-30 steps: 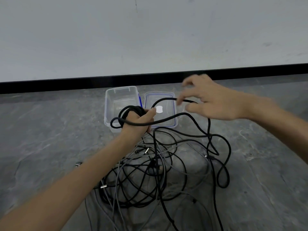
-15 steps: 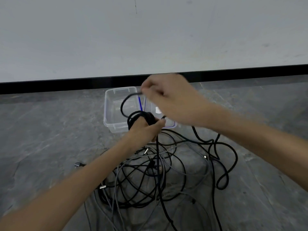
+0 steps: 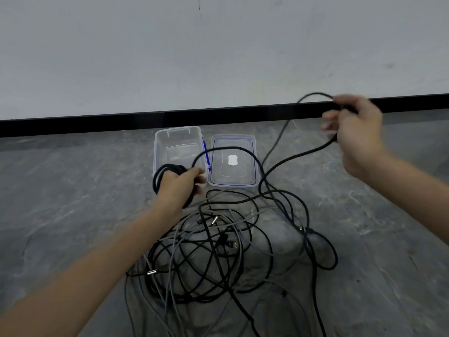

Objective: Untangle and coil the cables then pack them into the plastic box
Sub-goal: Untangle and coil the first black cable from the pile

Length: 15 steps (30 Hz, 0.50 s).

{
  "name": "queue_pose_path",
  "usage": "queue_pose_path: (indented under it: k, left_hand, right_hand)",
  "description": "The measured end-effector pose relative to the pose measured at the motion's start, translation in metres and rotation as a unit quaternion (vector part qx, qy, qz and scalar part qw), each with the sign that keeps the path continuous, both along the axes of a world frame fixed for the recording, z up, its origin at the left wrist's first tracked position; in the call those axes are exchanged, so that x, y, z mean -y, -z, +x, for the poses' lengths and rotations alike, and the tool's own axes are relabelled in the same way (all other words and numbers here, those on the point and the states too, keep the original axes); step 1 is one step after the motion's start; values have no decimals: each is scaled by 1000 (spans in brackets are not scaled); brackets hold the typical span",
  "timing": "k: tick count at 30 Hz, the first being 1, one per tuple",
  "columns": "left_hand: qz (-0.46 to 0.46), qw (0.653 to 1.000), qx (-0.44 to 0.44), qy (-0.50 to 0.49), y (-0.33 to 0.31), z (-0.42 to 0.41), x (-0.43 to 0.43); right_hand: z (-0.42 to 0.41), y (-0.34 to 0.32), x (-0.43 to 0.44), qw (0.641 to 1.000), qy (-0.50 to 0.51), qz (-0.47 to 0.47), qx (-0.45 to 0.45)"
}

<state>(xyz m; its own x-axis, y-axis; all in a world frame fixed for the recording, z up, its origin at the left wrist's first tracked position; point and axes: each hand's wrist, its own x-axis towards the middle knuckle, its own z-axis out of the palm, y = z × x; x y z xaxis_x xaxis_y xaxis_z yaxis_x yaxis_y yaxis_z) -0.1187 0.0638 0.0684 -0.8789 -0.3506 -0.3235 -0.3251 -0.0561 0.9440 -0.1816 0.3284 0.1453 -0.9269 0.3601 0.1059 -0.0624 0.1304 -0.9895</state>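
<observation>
A loose tangle of black and grey cables (image 3: 213, 251) lies on the near floor, with metal plugs (image 3: 151, 272) showing among the strands; it sits between the onlooker and the containers. Just beyond it stands the clear plastic box (image 3: 159, 152), open, with nothing visible inside. Its blue-edged lid (image 3: 252, 164) lies flat just to the right. The floor (image 3: 73, 190) is mottled grey stone. A black skirting strip (image 3: 121, 122) runs along the foot of a plain pale wall (image 3: 218, 57). The left hand (image 3: 179, 184) is held over the near edge of the box, fingers curled round a coil of black cable (image 3: 170, 167) looped about the hand. From that coil the cable arcs right across the lid and rises to the right hand (image 3: 357, 132), which is raised far right. Its fingers are bent, pinching the same cable in a loop; the hand is blurred.
</observation>
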Motion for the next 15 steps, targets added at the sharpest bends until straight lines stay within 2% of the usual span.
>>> queue_pose_path:
  k: [2, 3, 4, 5, 7, 8, 9, 10, 11, 13, 15]
  left_hand:
    - [40, 998, -25, -34, -2, -6, 8]
    - [47, 997, -42, -39, -5, -9, 10]
    - [52, 996, -60, -39, -8, -10, 11]
    - [53, 995, -77, -35, -12, -12, 10]
    - [53, 993, -106, -20, -21, -13, 6]
    - [55, 992, -117, -11, -26, -13, 3]
    - [57, 990, -127, -1, -29, -14, 0]
    - [63, 989, -136, 11, -33, -14, -4]
    - [69, 987, -143, 25, -35, -13, -8]
    - [85, 983, -152, 59, -38, -10, -16]
    - [90, 978, -156, 101, -37, -6, -21]
  right_hand:
    - [8, 20, -11, 990, -47, 107, 81]
    - [13, 30, -16, 967, -104, 186, 140]
    - [18, 39, -20, 925, -174, 267, 206]
    - [23, 47, -23, 867, -248, 330, 278]
    - [33, 63, -23, 734, -375, 401, 400]
    - [38, 72, -21, 681, -417, 418, 434]
    - [43, 81, -16, 641, -450, 425, 453]
    - [48, 89, -11, 617, -477, 424, 461]
    - [53, 95, -5, 606, -496, 421, 457]
    - [56, 98, 7, 622, -507, 432, 411]
    - [52, 88, 18, 695, -453, 488, 273]
